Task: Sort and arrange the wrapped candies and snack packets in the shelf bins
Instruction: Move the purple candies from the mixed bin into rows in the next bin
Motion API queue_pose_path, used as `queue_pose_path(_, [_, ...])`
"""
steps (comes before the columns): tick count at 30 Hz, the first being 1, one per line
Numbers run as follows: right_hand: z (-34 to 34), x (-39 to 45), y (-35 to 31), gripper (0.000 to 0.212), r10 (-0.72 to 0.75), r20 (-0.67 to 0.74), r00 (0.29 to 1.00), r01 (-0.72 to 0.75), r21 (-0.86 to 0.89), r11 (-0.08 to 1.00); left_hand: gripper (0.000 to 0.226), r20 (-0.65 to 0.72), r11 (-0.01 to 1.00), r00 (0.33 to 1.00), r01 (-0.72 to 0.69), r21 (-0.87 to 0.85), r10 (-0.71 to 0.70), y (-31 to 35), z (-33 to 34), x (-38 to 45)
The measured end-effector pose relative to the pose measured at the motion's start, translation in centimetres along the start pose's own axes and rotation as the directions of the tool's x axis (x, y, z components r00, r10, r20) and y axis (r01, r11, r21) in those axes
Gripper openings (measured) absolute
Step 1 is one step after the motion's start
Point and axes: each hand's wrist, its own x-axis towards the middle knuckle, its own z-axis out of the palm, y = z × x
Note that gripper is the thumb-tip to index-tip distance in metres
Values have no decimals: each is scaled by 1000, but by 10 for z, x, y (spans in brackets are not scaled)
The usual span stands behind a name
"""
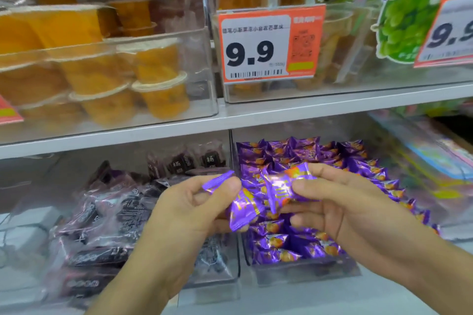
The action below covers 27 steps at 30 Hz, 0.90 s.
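Left hand (194, 202) and right hand (340, 202) each pinched purple wrapped candy (243, 210) above purple-candy bin (307, 273); bin looked mostly filled, held pieces unplaced.

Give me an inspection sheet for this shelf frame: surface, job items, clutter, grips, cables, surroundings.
Surface: white shelf board over the lower clear bins.
Job items: purple wrapped candies fill the right bin; dark packets fill the left bin.
Clutter: nothing seen.
Grips: left hand pinches a purple candy; right hand pinches another candy above the purple bin.
Cables: nothing seen.
Surroundings: orange jelly cups in the upper left bin; 9.9 price tag; green grape pack.
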Motion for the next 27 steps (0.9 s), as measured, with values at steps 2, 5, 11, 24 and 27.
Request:
queue_pose_path(2, [-4, 1, -1, 54, -6, -36, 999, 4, -62, 998, 39, 59, 997, 996, 64, -37, -62, 1, 5, 0])
queue_pose_path(5, [-7, 1, -1, 39, -14, -29, 999, 11, -104, 995, 33, 126, 987, 982, 150, -54, -142, 5, 10, 2])
queue_pose_path(11, [-6, -4, 1, 24, 111, 5, 994, -111, -57, 992, 39, 235, 983, 962, 164, -84, -140, 11, 10, -4])
queue_pose_path(24, [-10, 1, 2, 27, -96, 45, 994, 102, -152, 983, 27, 278, 977, 957, 25, 210, -84, 11, -15, -5])
queue_pose_path(27, [-9, 1, 3, 28, -63, 76, 995, 70, -93, 993, 30, 258, 990, 964, 33, 139, -69, 12, -16, -5])
